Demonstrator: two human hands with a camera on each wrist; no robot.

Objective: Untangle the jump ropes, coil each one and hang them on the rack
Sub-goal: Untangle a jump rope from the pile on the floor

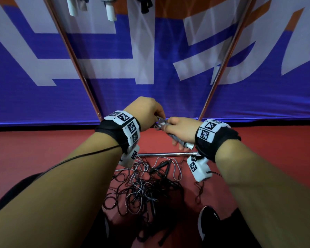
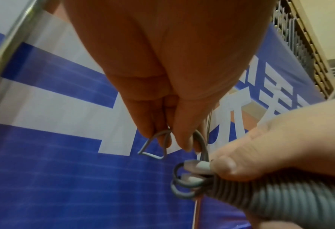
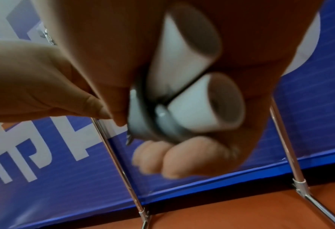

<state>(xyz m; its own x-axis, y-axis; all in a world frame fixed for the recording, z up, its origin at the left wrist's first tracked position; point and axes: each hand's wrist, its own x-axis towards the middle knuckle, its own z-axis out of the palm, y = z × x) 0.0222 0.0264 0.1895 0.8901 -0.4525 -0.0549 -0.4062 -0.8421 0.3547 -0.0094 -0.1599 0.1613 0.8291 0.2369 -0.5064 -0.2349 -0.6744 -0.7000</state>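
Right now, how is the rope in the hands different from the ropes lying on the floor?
The grey rope is wound tight round its white handles; the pile of ropes lies loose and tangled. The grey rope is off the floor, the right hand gripping it and the left hand pinching its end loop; the pile rests on the red floor, untouched. The wound rope is all grey; the pile mixes black and pale cords. Both are thin jump ropes.

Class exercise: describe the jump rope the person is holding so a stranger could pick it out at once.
Start at the metal rack before the blue banner; both hands meet between its legs. The right hand grips a grey cord wound tightly round two white handles. Unlike the loose tangled ropes on the red floor, it is bundled.
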